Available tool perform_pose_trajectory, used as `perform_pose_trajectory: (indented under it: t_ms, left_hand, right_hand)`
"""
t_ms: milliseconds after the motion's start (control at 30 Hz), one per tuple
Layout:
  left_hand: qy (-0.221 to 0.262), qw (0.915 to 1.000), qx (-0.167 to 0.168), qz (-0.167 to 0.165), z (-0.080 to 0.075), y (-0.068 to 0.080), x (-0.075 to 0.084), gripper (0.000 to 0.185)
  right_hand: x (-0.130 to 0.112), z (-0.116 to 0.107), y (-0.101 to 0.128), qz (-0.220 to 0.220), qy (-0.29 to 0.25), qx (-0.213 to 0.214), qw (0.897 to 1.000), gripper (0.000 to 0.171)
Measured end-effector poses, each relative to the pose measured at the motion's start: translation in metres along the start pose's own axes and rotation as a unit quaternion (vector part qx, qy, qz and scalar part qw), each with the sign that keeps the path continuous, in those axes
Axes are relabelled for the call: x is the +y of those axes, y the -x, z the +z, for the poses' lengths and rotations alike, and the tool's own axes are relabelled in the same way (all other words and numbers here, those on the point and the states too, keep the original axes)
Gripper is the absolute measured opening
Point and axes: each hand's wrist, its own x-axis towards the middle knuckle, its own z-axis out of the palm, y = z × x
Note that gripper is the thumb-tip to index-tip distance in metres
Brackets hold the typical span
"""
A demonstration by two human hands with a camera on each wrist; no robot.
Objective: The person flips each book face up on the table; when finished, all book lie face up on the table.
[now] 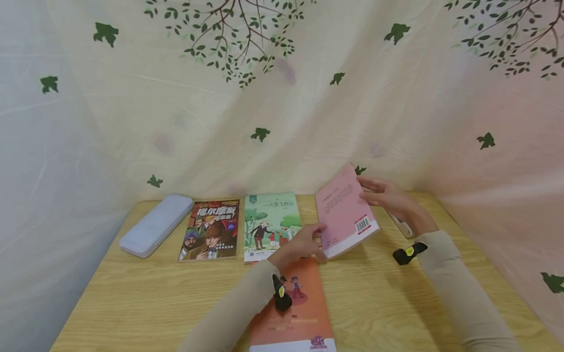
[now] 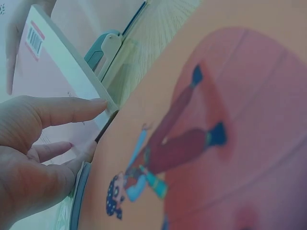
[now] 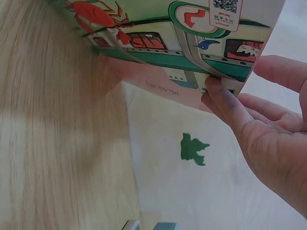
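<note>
A pink book [image 1: 344, 210] stands tilted over the table, its back cover with a barcode towards the head camera. Its other cover, with a red crab and green train drawing, shows in the right wrist view. My right hand [image 1: 392, 199] pinches the book's right edge, the thumb [image 3: 223, 96] on the illustrated cover. At the lower left corner, my left hand [image 1: 300, 245] holds the book, fingers [image 2: 72, 111] against the pink cover. Below that hand lies an orange book [image 1: 299, 318], partly hidden by the left forearm. A green book [image 1: 270, 217] lies beside the left hand.
A dark comic-style book [image 1: 211, 230] and a pale rounded case [image 1: 157, 225] lie at the left. Behind the pink book is a teal and white stapler-like object [image 2: 103, 52], partly hidden. A leaf-printed curtain [image 1: 313, 119] hangs along the wooden table's [image 1: 375, 316] back and sides.
</note>
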Motion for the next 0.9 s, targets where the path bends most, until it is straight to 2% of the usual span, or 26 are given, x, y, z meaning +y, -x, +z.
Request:
perform_pose_trajectory:
  t_ms: [500, 600, 767, 900]
  left_hand:
    - [0.013, 0.9999, -0.003, 0.011, -0.001, 0.000, -0.001, 0.098]
    - [0.023, 0.9997, -0.004, 0.010, -0.001, 0.000, -0.002, 0.097]
    - [0.045, 0.9989, -0.005, 0.008, 0.000, -0.001, -0.002, 0.097]
    - [0.045, 0.9990, -0.002, 0.001, 0.000, -0.001, -0.003, 0.097]
  right_hand:
    - [-0.022, 0.011, -0.006, 0.016, 0.016, -0.010, 1.000, 0.067]
    - [-0.023, 0.013, -0.007, 0.008, 0.024, -0.014, 1.000, 0.066]
    - [-0.024, 0.016, -0.011, -0.003, 0.014, -0.012, 1.000, 0.063]
    - [-0.024, 0.019, -0.012, -0.011, -0.002, -0.005, 1.000, 0.062]
